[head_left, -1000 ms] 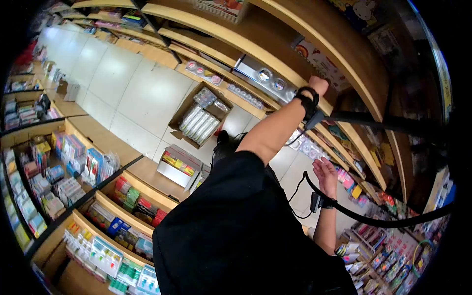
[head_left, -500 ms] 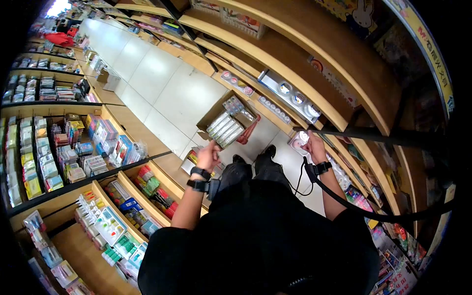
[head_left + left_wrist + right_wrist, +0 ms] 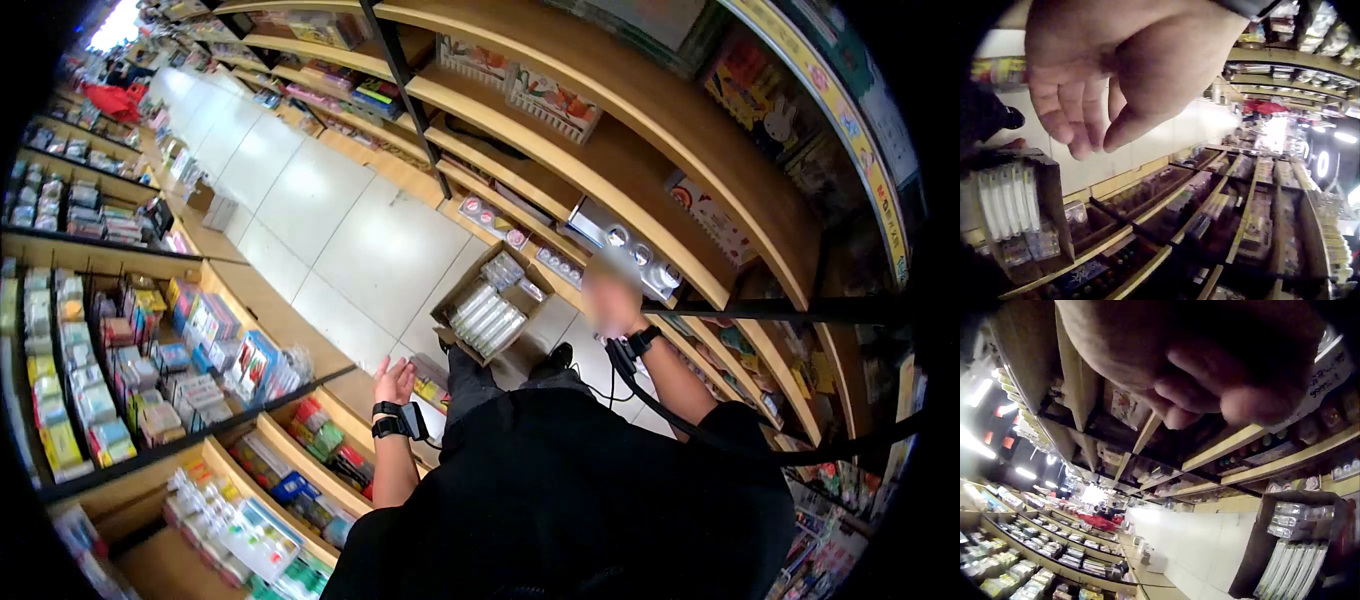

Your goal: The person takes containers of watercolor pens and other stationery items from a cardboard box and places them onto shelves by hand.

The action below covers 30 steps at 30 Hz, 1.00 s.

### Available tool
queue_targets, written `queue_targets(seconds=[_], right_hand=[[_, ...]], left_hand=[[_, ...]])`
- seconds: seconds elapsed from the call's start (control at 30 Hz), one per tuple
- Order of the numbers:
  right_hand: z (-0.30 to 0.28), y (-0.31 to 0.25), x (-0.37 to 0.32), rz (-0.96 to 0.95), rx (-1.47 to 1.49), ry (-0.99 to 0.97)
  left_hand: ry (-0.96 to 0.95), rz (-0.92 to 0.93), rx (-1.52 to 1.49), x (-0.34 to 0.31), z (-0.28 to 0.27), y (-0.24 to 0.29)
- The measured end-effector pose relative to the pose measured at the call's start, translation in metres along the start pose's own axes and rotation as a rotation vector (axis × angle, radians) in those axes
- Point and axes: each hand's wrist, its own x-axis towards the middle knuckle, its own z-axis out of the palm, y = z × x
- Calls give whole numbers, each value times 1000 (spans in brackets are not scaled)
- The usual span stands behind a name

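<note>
My left hand [image 3: 393, 380] is held palm up over the low shelf on the left, its fingers relaxed and nothing in them. In the left wrist view its fingers [image 3: 1085, 119] hang above the pale floor. Blurred in the head view, my right hand [image 3: 610, 295] is just in front of a silvery box [image 3: 585, 222] with several round clear-topped items. The right wrist view shows loosely bent fingers [image 3: 1247, 406] close beside the printed side of a box [image 3: 1330, 372], with no held thing visible. On the floor stands an open carton [image 3: 458, 345] with long clear packs [image 3: 487, 320].
Wooden shelves [image 3: 560, 115] rise along the right, bearing spiral-bound pads [image 3: 553, 100]. Shelves packed with small boxed goods [image 3: 200, 330] line the left. A tiled aisle [image 3: 345, 240] runs between them. A black cable [image 3: 690, 422] hangs by my right arm.
My left hand has come back from the right-hand shelf, across my body, to the left side. My right hand has risen towards the silvery box. My head view has shifted.
</note>
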Motion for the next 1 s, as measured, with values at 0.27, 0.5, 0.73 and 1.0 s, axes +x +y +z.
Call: queue_targets(seconds=[0.27, 0.5, 0.73, 1.0], right_hand=[[53, 0, 8, 246, -63, 93], [87, 38, 53, 199, -139, -165], [138, 154, 187, 144, -239, -317], [218, 190, 199, 27, -462, -204]], left_hand=[[-108, -251, 282, 168, -26, 28], [-251, 289, 1375, 168, 34, -22], [-267, 418, 1450, 176, 84, -98], [-211, 580, 1552, 231, 105, -136]])
